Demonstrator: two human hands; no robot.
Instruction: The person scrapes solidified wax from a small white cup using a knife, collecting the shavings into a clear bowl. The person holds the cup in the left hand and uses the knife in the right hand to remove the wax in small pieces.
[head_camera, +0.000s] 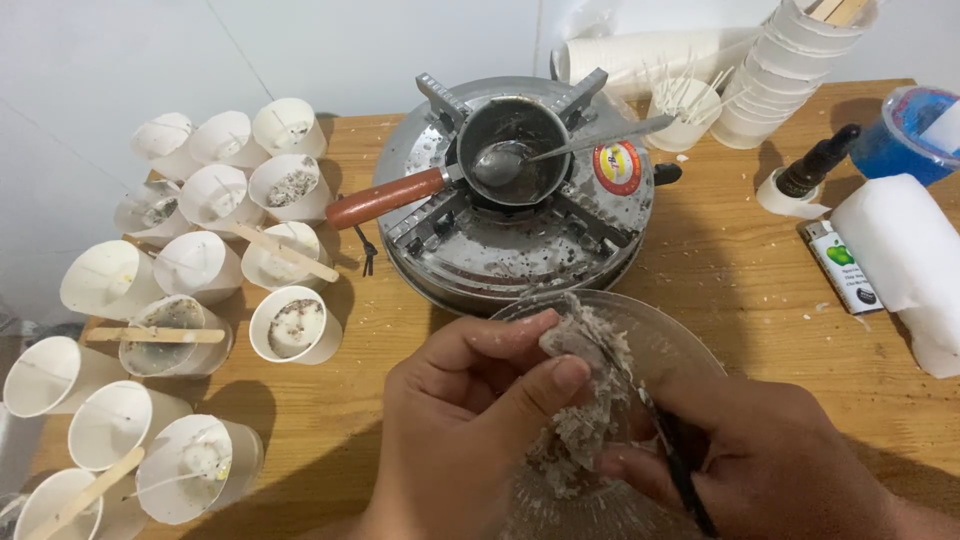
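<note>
My left hand pinches a whitish lump of wax between thumb and fingers, over a clear glass bowl at the table's front. My right hand grips a thin dark tool whose tip points into the crumbly wax bits lying in the bowl. Behind the bowl stands a round metal stove. On it rests a small pot with a red-brown handle, and a metal spoon lies in the pot.
Many white paper cups with wicks, some filled, crowd the left; wooden sticks lie across a few. At the right are a stacked column of cups, a dark dropper bottle, a lighter, a white wax block and a blue container.
</note>
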